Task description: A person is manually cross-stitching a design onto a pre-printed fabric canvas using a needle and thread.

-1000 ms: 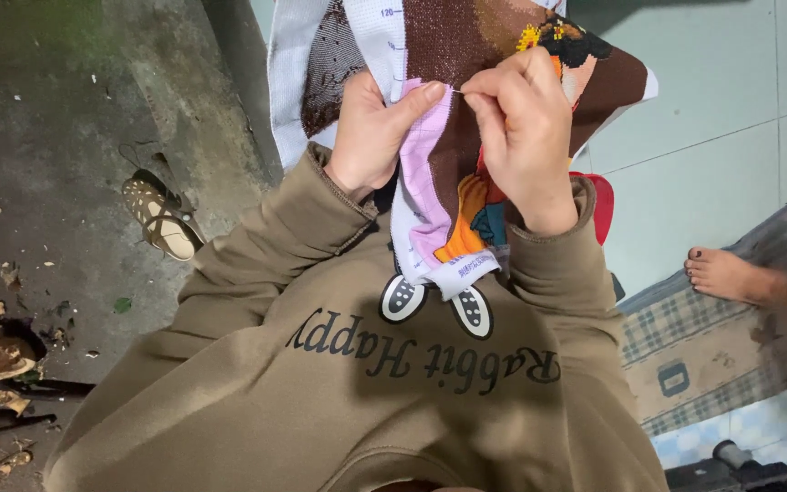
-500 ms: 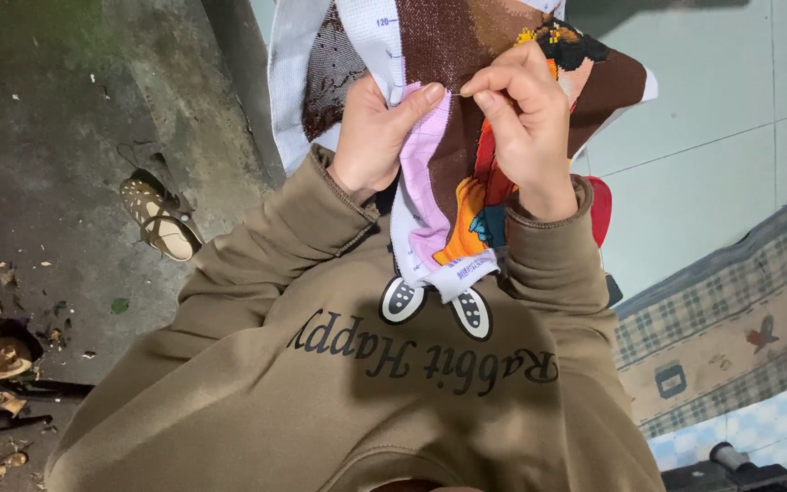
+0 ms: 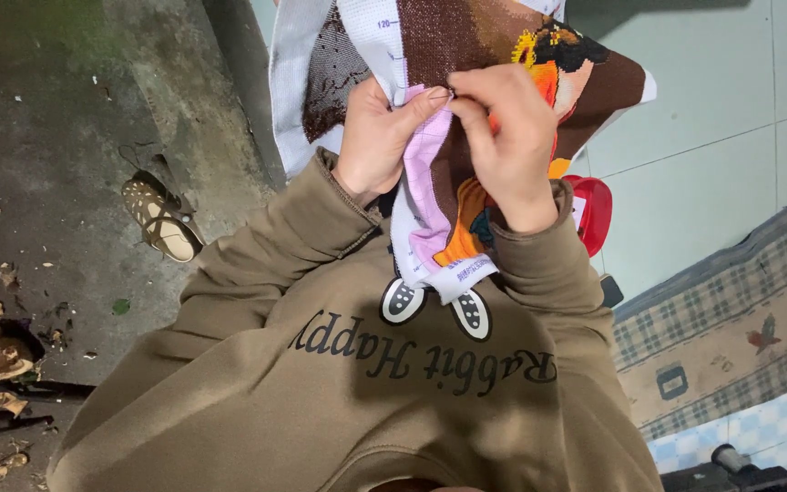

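The embroidery cloth (image 3: 466, 100) is held up in front of the person's chest and taken as the landmark. The left hand (image 3: 380, 137) is placed on its left part, the right hand (image 3: 507, 137) just to the right of that, fingertips meeting on a fold of the cloth. A sandal (image 3: 161, 219) is seen on the ground well left of the cloth. A plastic stool (image 3: 591, 211) is partly hidden behind the cloth's lower right edge. A mat (image 3: 730, 310) is laid further right and below.

No packages, signs or screens show — only dark lettering across the brown sweatshirt (image 3: 412, 364).
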